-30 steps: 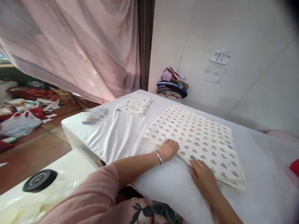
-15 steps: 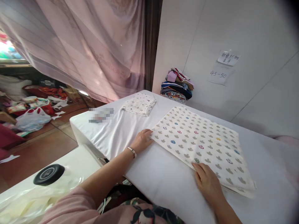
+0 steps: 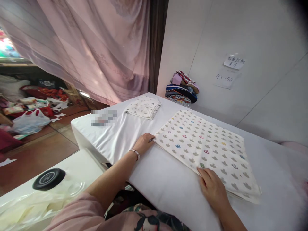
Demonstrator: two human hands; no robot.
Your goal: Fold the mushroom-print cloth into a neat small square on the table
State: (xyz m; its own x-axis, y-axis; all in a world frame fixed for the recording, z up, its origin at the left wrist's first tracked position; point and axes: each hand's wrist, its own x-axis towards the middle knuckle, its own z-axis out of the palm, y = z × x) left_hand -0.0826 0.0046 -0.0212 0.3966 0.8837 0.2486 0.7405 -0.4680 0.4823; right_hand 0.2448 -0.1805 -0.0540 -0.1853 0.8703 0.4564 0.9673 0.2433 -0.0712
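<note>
A folded cream cloth with a pattern of small grey and coloured shapes (image 3: 207,150) lies flat on the white-covered table (image 3: 134,134). My left hand (image 3: 143,144), with a bracelet at the wrist, has its fingers closed on the cloth's near-left corner. My right hand (image 3: 213,187) rests on the cloth's near edge, fingers curled over the folded layers. A smaller folded white cloth (image 3: 143,107) lies further back on the table.
A stack of colourful folded fabrics (image 3: 182,88) sits against the white wall, under two paper notes (image 3: 228,69). A pink curtain (image 3: 96,48) hangs at the back left. A black round object (image 3: 48,178) sits on plastic-wrapped material at lower left. Bags clutter the floor at left.
My left hand slid from the middle of the cloth's near edge to its left corner. My right hand stayed on the near edge.
</note>
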